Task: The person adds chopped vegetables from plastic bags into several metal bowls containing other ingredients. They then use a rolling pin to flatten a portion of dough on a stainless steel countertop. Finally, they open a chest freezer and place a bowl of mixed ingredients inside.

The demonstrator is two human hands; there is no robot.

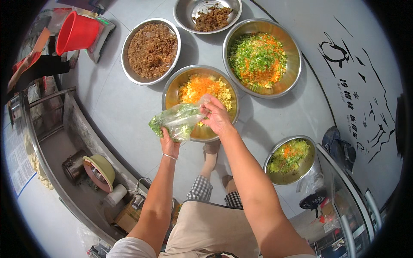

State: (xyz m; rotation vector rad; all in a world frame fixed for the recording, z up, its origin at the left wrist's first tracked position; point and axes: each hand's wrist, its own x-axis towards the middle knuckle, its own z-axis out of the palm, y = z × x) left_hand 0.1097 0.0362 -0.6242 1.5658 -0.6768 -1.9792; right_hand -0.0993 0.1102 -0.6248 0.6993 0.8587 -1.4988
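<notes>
A clear plastic bag [179, 117] with chopped green vegetable in it is held between my hands. My left hand [169, 143] grips its lower, filled end. Fingers of my right hand [215, 114] pinch the bag's upper end. Right beneath is a steel bowl [167, 87] with shredded carrot [203, 85] and yellow crumbled bits, perhaps egg. To its upper right, a larger steel bowl [295, 74] holds chopped greens [258, 54] mixed with carrot. A steel bowl [125, 66] of brown minced food [151, 50] stands at the upper left.
Another steel bowl [179, 16] with brown food is at the top. A smaller bowl [274, 177] of shredded vegetables stands at lower right. A red bucket [75, 34] rests at a scale [103, 35]. A metal-edged counter [87, 129] runs along the left; a printed freezer [322, 58] flanks the right.
</notes>
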